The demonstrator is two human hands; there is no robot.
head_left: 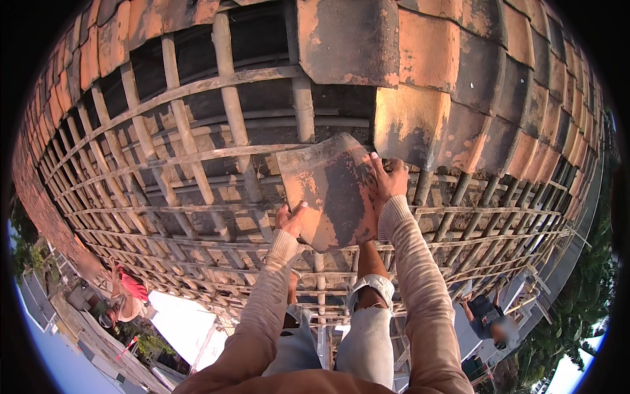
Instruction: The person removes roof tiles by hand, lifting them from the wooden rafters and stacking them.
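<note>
Between my two hands is a weathered roof tile (331, 194), orange with dark grey patches, tilted over the open battens. My left hand (290, 220) grips its lower left edge, thumb on top. On the opposite side my right hand (390, 178) clasps the right edge, with the fingertips near the upper corner. Just beyond the held tile, a lighter orange tile (410, 125) lies at the edge of the laid rows. Farther up, a dark, worn tile (348, 43) overhangs the bare battens. The undersides of my fingers are hidden.
A grid of wooden battens (230, 111) with gaps spreads left and below. Rows of laid tiles (482, 75) cover the upper right. Below the roof edge are a person in dark clothing (489, 318) at right and another with red cloth (131, 289) at left.
</note>
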